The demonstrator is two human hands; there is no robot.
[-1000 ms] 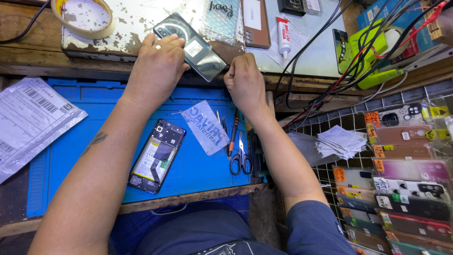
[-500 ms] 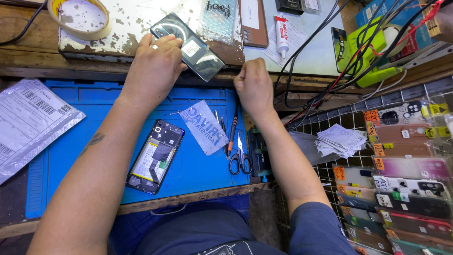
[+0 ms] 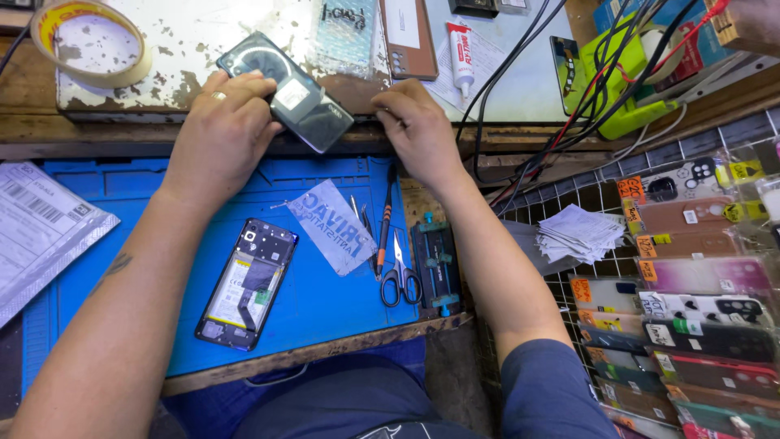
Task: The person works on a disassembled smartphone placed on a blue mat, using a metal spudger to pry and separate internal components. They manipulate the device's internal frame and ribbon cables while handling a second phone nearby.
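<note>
My left hand (image 3: 221, 134) grips a dark phone back cover (image 3: 288, 89) with a round camera ring, holding it tilted over the edge of a worn white board (image 3: 187, 49). My right hand (image 3: 418, 130) rests with fingers curled on the board's edge just right of the cover; whether it pinches anything I cannot tell. Below, on a blue work mat (image 3: 325, 284), lies an opened phone (image 3: 248, 283) with its battery and boards showing. A small printed plastic packet (image 3: 333, 223) sits beside it.
Scissors (image 3: 400, 276), a screwdriver (image 3: 386, 219), tweezers and a small clamp jig (image 3: 435, 264) lie at the mat's right. A tape roll (image 3: 89, 41) sits top left, a glue tube (image 3: 461, 50) and cables top right. Packaged phone cases (image 3: 691, 309) fill the right; a grey mailer (image 3: 41, 228) lies left.
The view has shifted slightly. My left hand has turned the back cover a little, and my right hand has slid toward its right end.
</note>
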